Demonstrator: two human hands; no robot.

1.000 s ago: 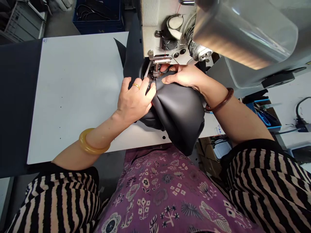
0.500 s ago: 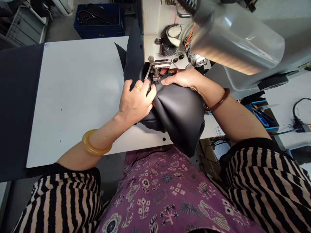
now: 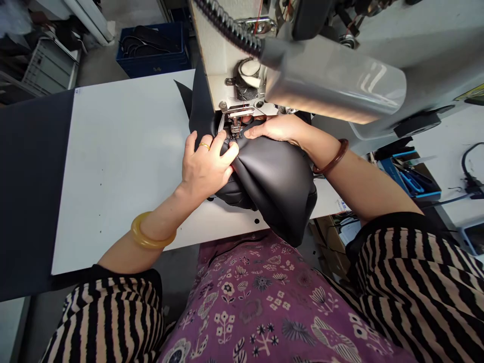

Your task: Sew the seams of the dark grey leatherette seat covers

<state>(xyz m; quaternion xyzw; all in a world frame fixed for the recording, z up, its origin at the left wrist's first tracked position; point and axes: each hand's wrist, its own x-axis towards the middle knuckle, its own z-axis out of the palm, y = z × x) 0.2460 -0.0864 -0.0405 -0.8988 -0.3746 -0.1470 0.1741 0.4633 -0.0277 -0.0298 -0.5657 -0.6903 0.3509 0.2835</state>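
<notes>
1. Head view, the work: a black faux-leather piece (image 3: 276, 186) lies bunched on the white table (image 3: 124, 151). Its far edge sits under the presser foot (image 3: 235, 126) of an industrial sewing machine (image 3: 223, 70), and its near end hangs over the table's front edge, above the person's lap.
2. Head view, the hands: the left hand (image 3: 206, 166) is curled, thumb and fingers pinching a fold of the piece just left of the foot. The right hand (image 3: 278, 128) lies spread on top of the bulge, its fingertips close to the foot.
3. Handling, as a judgement: the sheet looks soft and pliable, light, with a smooth, slightly slick face. It folds readily and probably creeps under the foot. It seems best held close to the seam line, pinched on one side and pressed flat on the other, with fingers clear of the needle.
4. Against the frame one second earlier: both hands keep the same hold at the foot, and the piece lies much as before. The view has tilted. The machine head and its cylindrical lamp (image 3: 333, 80) now sit lower in the picture, and a ribbed cable (image 3: 227, 25) has come into sight.
</notes>
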